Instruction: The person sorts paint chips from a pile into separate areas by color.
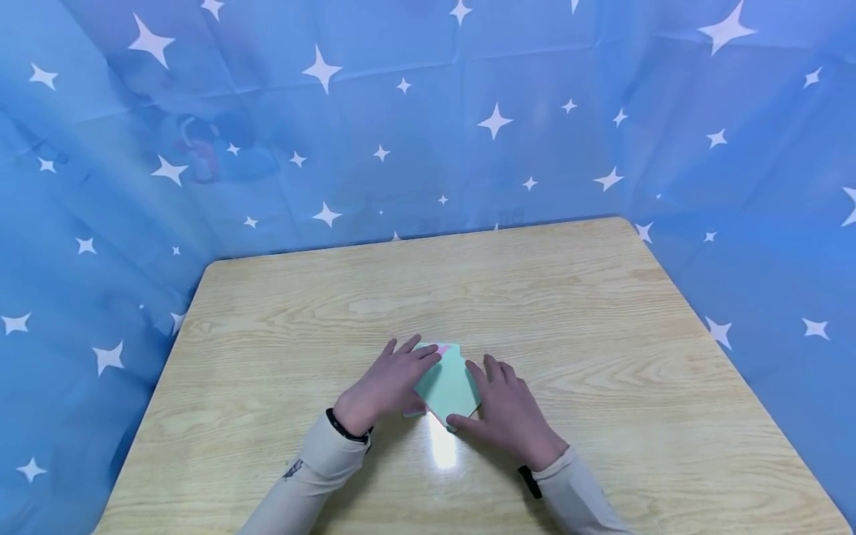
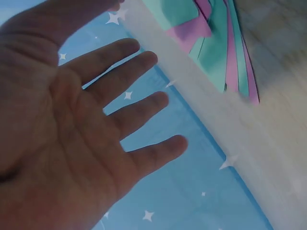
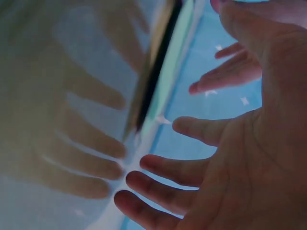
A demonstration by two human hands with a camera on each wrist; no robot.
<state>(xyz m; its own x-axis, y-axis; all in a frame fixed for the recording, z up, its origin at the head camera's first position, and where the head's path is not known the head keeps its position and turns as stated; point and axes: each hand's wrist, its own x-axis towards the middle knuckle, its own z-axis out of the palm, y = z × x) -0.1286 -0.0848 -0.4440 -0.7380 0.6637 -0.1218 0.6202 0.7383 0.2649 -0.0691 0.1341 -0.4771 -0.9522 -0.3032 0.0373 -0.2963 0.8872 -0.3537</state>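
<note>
A small stack of mint green and pink paper sheets [image 1: 444,390] sits between the two hands near the table's front middle. In the left wrist view the sheets [image 2: 213,62] are fanned, mint and pink edges alternating. My left hand [image 1: 388,383] is at the stack's left side, its fingers spread and reaching over the upper left edge; whether they touch is unclear. On the other side is my right hand [image 1: 511,409], fingers extended, thumb at the nearest corner. Seen from the right wrist, the stack [image 3: 180,52] shows a dark side edge beyond the spread fingers.
A light wood-grain table [image 1: 301,319] lies under the hands, with a bright glare spot in front of the stack. Blue cloth [image 1: 428,111] with white stars hangs behind and along both sides of the table. Its glossy top mirrors the right hand in the right wrist view.
</note>
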